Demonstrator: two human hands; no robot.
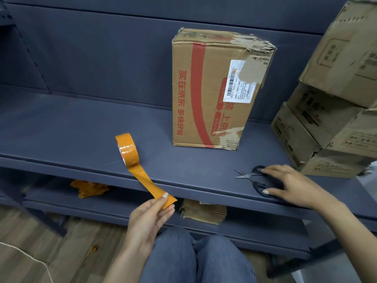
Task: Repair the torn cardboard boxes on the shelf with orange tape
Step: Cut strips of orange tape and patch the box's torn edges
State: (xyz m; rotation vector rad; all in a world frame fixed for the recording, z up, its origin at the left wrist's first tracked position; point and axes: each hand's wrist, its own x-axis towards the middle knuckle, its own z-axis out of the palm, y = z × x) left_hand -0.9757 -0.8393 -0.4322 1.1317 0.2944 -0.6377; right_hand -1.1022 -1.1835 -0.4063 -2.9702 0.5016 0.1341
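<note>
Upright box [206, 94]: red Chinese print down its front, reading 买在京东 多快好省. A further red column to the right reads in part 上京东; the rest is torn or covered. White shipping label [239, 82] on the same face: barcode and the code "GB3", partly torn; smaller print illegible. Stacked boxes [334, 111] at right: printing blurred, unreadable.

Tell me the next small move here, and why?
Probably pick up the scissors and cut the strip. The left hand holds tape pulled off the roll, the right hand rests on the open scissors, and the torn box is untaped.
</note>
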